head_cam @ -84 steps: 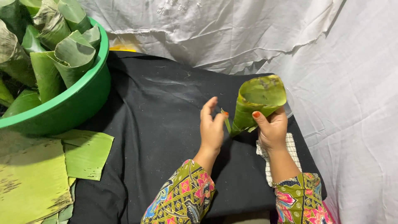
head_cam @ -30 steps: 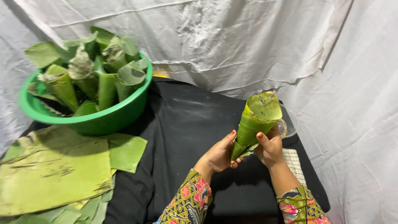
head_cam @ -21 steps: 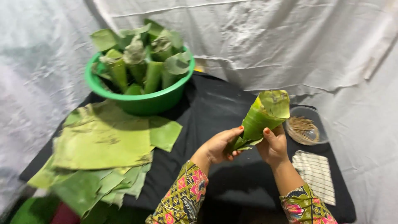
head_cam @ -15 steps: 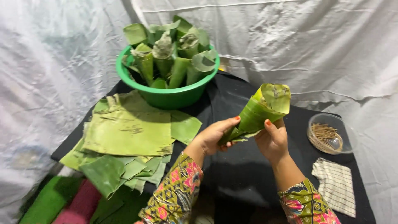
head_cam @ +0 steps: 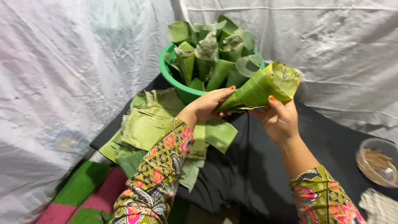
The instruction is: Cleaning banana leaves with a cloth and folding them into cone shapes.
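Presently, a stack of flat green banana-leaf sheets [head_cam: 151, 122] lies at left on the black tablecloth [head_cam: 257, 166]; far behind stands a round green plastic basin [head_cam: 174, 81] of rolled leaf cones. The left hand [head_cam: 205, 108] pinches the rolled green banana-leaf cone [head_cam: 261, 88] near its tip; the right hand [head_cam: 280, 121] cups it beneath, thumb pressed on. A clear glass bowl [head_cam: 377, 161] sits at right.

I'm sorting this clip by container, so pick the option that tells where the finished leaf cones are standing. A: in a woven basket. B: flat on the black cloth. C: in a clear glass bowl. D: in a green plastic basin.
D: the rolled banana-leaf cones stand upright, packed together inside the green plastic basin at the back of the black cloth, beyond the cone that both hands hold.
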